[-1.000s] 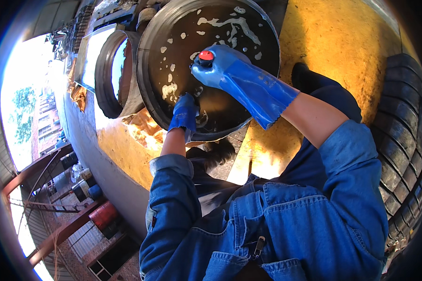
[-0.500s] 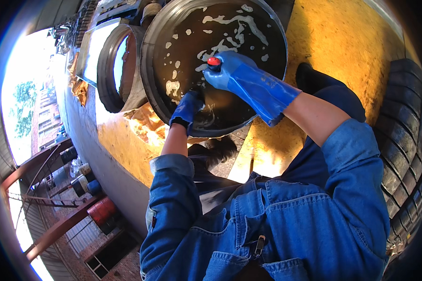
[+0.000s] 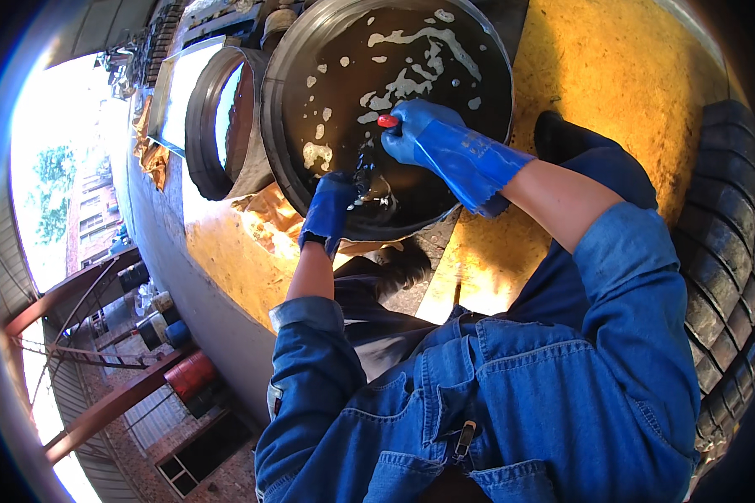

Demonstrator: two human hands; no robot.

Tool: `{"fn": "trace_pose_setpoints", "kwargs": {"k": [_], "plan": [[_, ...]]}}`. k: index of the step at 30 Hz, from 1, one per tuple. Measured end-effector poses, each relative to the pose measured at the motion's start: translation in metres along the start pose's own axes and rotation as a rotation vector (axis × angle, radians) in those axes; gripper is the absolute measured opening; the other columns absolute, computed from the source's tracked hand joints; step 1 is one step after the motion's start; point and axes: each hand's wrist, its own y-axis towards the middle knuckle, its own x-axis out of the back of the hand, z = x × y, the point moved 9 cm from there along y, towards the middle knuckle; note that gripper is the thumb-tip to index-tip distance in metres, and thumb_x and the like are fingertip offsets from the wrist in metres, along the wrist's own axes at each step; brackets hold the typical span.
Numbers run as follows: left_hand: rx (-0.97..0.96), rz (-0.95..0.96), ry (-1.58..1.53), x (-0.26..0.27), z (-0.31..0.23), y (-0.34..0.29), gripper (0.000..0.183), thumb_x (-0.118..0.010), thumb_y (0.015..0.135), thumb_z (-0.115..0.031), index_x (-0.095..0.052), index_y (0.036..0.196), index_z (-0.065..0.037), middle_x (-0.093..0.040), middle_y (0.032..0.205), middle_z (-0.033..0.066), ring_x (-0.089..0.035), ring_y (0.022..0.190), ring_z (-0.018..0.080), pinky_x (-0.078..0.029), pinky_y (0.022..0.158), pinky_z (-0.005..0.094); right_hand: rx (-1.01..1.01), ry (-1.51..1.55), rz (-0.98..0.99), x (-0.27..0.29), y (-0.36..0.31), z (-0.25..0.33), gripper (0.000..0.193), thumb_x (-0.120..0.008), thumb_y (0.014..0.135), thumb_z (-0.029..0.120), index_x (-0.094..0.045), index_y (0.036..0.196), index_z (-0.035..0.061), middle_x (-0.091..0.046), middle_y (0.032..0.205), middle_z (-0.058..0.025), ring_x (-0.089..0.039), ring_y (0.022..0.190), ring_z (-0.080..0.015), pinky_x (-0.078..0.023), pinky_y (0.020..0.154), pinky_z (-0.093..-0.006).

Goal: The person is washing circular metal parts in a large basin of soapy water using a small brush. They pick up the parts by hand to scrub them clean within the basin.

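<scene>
In the head view, the right hand [image 3: 413, 134], in a smooth blue glove [image 3: 474, 163], curls round a red-ended handle [image 3: 387, 121] over a round, grey-rimmed basin [image 3: 275, 126] of murky brown liquid [image 3: 344, 109] flecked with pale foam [image 3: 315, 155]. The left hand [image 3: 334, 197], gloved alike, is at the liquid near the rim; I cannot tell its grip. A grooved black tyre [image 3: 713, 251] stands at the right.

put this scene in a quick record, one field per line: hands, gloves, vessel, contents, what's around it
left hand: low over the tub's near-left part; whether it grips anything is unclear
right hand: closed on a red-ended handle, above the liquid
gloves: blue, on both hands
vessel: large round tub
contents: brown liquid with pale foam patches
left of tub: smaller round container
far right: black tyre
</scene>
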Motion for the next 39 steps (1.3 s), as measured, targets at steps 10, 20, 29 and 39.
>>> {"fn": "trace_pose_setpoints", "kwargs": {"k": [10, 20, 29, 39], "plan": [[0.003, 0.108, 0.438, -0.031, 0.024, 0.026, 0.021, -0.075, 0.088, -0.015, -0.078, 0.106, -0.003, -0.078, 0.096, 0.0131, -0.075, 0.089, 0.0277, -0.056, 0.078, 0.0361, 0.055, 0.149, -0.008, -0.03, 0.012, -0.016, 0.028, -0.062, 0.087, 0.035, -0.074, 0.095, 0.0115, -0.075, 0.092, -0.0135, -0.071, 0.087, -0.038, -0.058, 0.079, -0.0438], [0.189, 0.223, -0.723, -0.008, -0.003, -0.04, 0.03, -0.071, 0.092, -0.003, -0.07, 0.121, 0.005, -0.076, 0.104, 0.0121, -0.074, 0.092, 0.0243, -0.06, 0.083, 0.0358, 0.009, 0.784, 0.105, -0.08, 0.05, -0.052, 0.019, -0.056, 0.091, 0.019, -0.062, 0.078, 0.007, -0.062, 0.069, -0.0078, -0.056, 0.06, -0.0215, -0.047, 0.06, -0.0353], [0.247, 0.126, -1.014, -0.007, -0.021, -0.071, 0.031, -0.067, 0.093, 0.002, -0.066, 0.124, 0.007, -0.075, 0.107, 0.0175, -0.075, 0.091, 0.0284, -0.063, 0.086, 0.0406, 0.304, 0.4, 0.179, -0.082, 0.034, 0.035, 0.023, -0.068, 0.089, 0.031, -0.072, 0.09, 0.0077, -0.07, 0.077, -0.007, -0.064, 0.069, -0.0153, -0.054, 0.07, -0.0319], [0.166, 0.015, -1.035, -0.008, -0.012, -0.055, 0.028, -0.068, 0.093, 0.003, -0.069, 0.121, 0.005, -0.075, 0.104, 0.0135, -0.074, 0.088, 0.0246, -0.061, 0.081, 0.0357, 0.314, 0.215, 0.144, -0.073, 0.011, 0.059, 0.022, -0.065, 0.091, 0.03, -0.074, 0.093, 0.0092, -0.069, 0.079, -0.0113, -0.066, 0.077, -0.019, -0.054, 0.077, -0.0341]]}}
